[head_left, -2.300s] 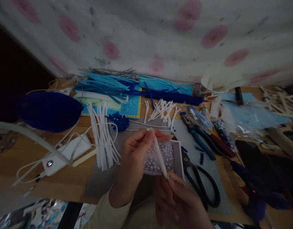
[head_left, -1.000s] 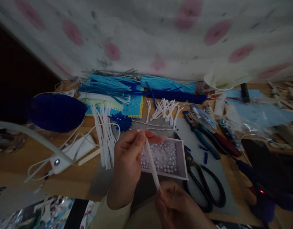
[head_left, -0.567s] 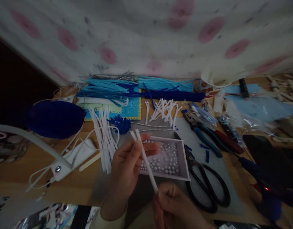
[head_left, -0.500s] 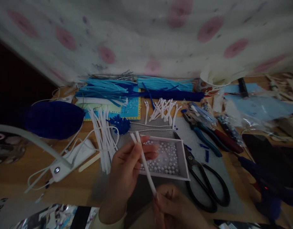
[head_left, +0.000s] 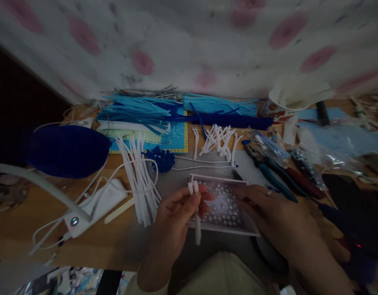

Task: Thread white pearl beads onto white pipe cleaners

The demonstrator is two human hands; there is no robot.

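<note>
A white fuzzy stem (head_left: 198, 229), doubled so that two ends stick up, is pinched between the thumb and fingers of my left hand (head_left: 179, 213). That hand is over the left side of a pale box (head_left: 219, 232) of pearl beads (head_left: 224, 205). My right hand (head_left: 265, 209) reaches over the box's right side with its fingertips at the beads. Those fingers are bent down, and whether they grip a bead is hidden. Behind the box lie a blue tufted piece (head_left: 160, 159), a string of small beads (head_left: 204, 167) and several white stems with pearl tips (head_left: 218, 139).
White stems (head_left: 140, 184) and a white power unit (head_left: 95, 209) with cables lie left. Blue stems (head_left: 136, 112) line the back, beside a paper cup (head_left: 284, 108). Pliers (head_left: 273, 176), partly covered scissors (head_left: 269, 254) and a dark phone (head_left: 345, 196) are right.
My right hand has let go of the white stem's lower end and moved up and right to the bead box. My left hand still holds the stem, now more upright. The view has shifted slightly.
</note>
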